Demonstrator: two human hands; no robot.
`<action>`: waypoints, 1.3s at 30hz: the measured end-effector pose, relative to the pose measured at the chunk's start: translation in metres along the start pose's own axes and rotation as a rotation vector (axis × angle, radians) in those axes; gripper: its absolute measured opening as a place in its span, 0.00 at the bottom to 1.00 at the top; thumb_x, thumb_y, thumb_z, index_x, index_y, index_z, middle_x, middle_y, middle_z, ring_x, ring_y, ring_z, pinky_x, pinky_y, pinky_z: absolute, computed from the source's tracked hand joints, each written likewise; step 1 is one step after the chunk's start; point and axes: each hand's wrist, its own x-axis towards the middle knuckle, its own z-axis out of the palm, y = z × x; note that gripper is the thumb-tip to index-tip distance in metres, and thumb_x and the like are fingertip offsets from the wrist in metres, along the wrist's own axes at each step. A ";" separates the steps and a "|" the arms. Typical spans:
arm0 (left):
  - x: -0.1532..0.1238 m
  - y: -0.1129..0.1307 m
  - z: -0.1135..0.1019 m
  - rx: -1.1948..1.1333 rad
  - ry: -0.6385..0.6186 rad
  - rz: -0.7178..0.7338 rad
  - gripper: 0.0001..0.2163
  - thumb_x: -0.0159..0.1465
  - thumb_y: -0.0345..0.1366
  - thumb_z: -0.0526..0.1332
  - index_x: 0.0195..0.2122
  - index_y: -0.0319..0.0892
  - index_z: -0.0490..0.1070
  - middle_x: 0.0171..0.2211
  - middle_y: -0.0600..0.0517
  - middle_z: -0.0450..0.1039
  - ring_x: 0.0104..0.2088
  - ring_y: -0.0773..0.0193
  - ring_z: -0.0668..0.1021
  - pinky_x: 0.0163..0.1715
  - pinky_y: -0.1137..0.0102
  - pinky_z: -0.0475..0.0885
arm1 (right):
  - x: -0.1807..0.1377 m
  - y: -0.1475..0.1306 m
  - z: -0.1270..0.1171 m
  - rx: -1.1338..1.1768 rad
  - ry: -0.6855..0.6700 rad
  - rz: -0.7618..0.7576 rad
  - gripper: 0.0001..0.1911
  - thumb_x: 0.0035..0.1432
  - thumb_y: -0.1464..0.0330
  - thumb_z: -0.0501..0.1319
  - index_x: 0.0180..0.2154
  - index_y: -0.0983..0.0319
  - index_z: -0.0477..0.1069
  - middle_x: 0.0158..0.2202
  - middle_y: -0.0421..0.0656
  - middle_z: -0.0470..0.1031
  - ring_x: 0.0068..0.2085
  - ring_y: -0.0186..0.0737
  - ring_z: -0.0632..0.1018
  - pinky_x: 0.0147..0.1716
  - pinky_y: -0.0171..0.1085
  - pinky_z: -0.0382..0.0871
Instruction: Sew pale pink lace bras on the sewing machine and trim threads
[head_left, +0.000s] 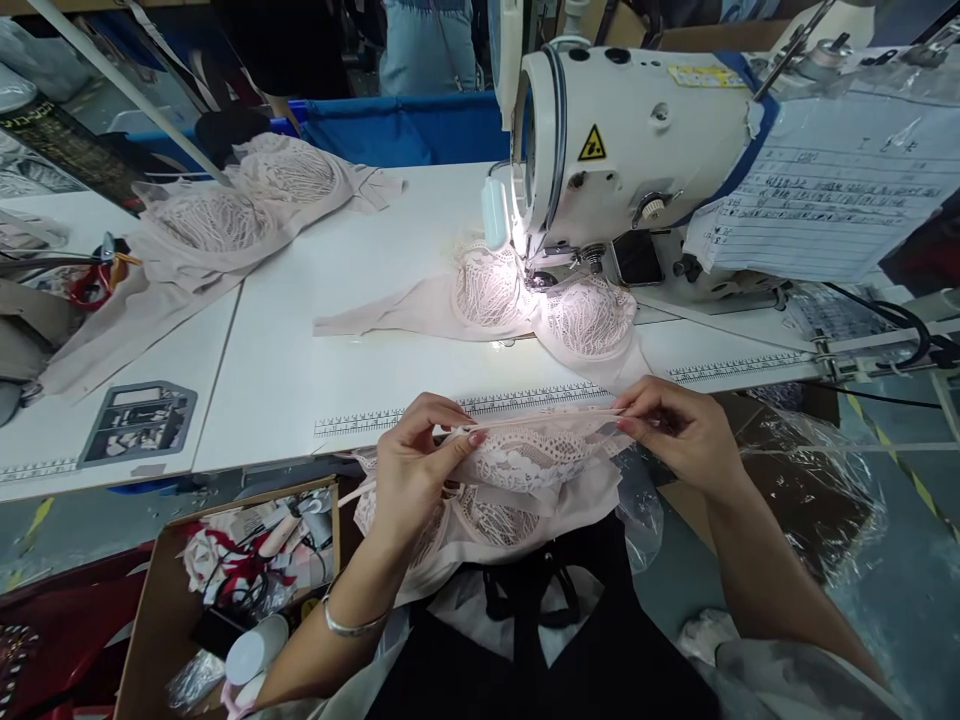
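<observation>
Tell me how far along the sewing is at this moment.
Seemingly done: a pile of bras lies at the left of the table. In hand: the left hand and right hand pinch a strap taut over a lace bra at the lap. Left: another bra sits under the sewing machine, perhaps mid-seam.

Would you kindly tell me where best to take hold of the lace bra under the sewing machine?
Probably its long plain wing, approached from the left: it lies flat and free on the white table, clear of the sewing machine. The cups of the lace bra sit right under its head, so gripping there looks awkward.
</observation>
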 end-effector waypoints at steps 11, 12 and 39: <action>0.002 -0.005 0.001 0.006 0.017 -0.026 0.06 0.55 0.29 0.74 0.29 0.46 0.80 0.32 0.54 0.75 0.36 0.65 0.75 0.37 0.72 0.69 | -0.003 -0.001 0.010 -0.035 0.135 -0.028 0.14 0.60 0.67 0.67 0.25 0.59 0.65 0.30 0.41 0.78 0.20 0.29 0.65 0.19 0.35 0.59; 0.002 -0.005 0.001 0.007 0.018 -0.024 0.06 0.55 0.29 0.74 0.29 0.46 0.80 0.32 0.54 0.75 0.36 0.65 0.75 0.37 0.72 0.69 | -0.004 -0.001 0.010 -0.047 0.152 -0.015 0.13 0.59 0.67 0.67 0.27 0.58 0.66 0.30 0.41 0.78 0.20 0.29 0.65 0.20 0.34 0.59; 0.015 0.037 0.057 0.144 -0.574 0.160 0.08 0.68 0.30 0.63 0.31 0.43 0.72 0.32 0.51 0.71 0.34 0.63 0.75 0.35 0.69 0.70 | 0.020 -0.056 0.008 -0.123 -0.281 -0.091 0.05 0.58 0.70 0.68 0.34 0.58 0.72 0.28 0.37 0.73 0.26 0.31 0.70 0.24 0.32 0.61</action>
